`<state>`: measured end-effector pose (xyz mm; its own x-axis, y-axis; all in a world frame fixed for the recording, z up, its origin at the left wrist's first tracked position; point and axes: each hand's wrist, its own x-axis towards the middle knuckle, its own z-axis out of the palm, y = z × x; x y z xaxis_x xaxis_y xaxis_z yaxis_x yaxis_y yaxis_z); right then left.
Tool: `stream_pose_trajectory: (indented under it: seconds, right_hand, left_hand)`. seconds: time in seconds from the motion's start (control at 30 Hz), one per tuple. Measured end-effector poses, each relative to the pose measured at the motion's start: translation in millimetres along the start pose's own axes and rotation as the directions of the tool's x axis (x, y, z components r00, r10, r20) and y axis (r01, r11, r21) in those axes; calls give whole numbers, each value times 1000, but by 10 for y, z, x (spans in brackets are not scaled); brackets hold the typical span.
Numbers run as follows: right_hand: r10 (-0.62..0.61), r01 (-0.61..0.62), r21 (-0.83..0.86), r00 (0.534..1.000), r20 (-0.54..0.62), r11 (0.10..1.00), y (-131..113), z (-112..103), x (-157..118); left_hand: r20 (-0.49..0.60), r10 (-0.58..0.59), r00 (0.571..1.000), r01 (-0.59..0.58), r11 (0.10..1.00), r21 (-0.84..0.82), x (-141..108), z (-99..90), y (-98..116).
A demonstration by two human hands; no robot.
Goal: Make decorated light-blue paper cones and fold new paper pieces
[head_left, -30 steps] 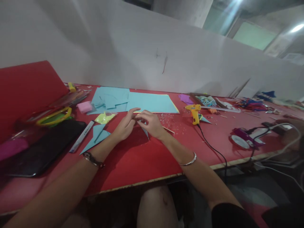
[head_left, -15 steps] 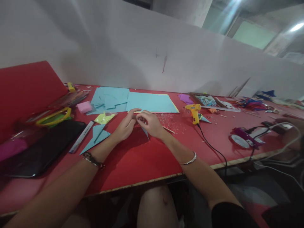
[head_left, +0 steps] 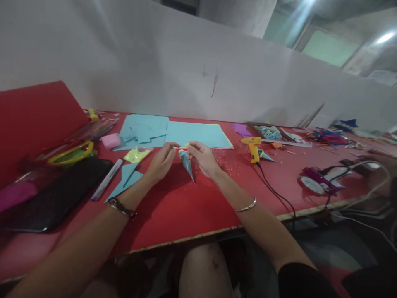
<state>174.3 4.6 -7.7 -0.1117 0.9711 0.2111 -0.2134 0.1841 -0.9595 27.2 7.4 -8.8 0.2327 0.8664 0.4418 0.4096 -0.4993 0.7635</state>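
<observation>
Right hand (head_left: 203, 159) pinched nearly closed on yellow strip (head_left: 180, 147); blue cone (head_left: 187, 165) just left of it.
Cone's long axis slants, tip toward wearer and slightly right; right fingers overlap its mouth. Left hand (head_left: 163, 161) half-curled at strip's other end, grip unclear. Glue gun (head_left: 254, 150) well right, blue sheets (head_left: 195, 133) beyond.

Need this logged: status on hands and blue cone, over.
Left hand, right hand: yellow strip between them. Blue cone beside right hand, tip lowest in view. Glue gun apart, off right.
</observation>
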Motion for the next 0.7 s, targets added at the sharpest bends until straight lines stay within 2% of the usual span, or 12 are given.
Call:
stream_pose_trajectory:
  seconds: [0.1,0.23,0.7]
  right_hand:
    - [-58,54,-89,998,-35,995,-2,3,-1]
    - [-37,26,-138,997,-74,990,0,-10,17]
    - [-45,41,-78,997,-56,996,22,-14,27]
  left_hand:
    - [41,-4,999,1,996,89,-1,-12,37]
    - [56,12,998,-19,992,123,5,-11,17]
    - [47,19,999,-23,995,98,-5,-1,5]
